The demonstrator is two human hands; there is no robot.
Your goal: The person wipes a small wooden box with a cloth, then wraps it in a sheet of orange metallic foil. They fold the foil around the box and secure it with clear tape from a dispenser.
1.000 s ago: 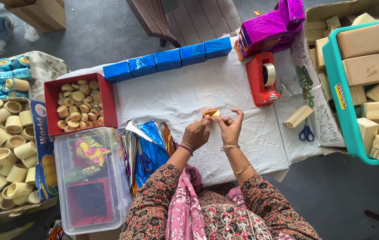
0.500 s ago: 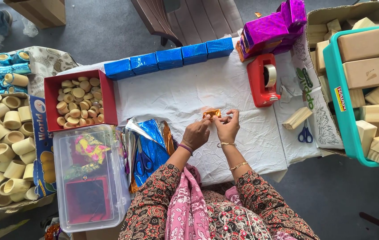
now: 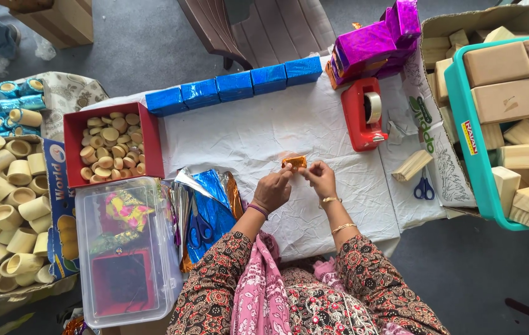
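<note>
The tape dispenser (image 3: 363,115) sits beyond my right hand (image 3: 321,180); the tray of discs (image 3: 113,147) lies left of my left hand (image 3: 272,191), the row of wrapped blocks (image 3: 234,87) behind both.

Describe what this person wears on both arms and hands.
Both arms have dark sleeves with a red and cream paisley print, ending at the forearm. The left hand has a purple band at the wrist. The right hand has two thin gold bangles. No gloves.

White-covered table (image 3: 258,133) with 4 blue foil boxes (image 3: 234,85), red tape dispenser (image 3: 363,115), scissors (image 3: 424,188).
</note>
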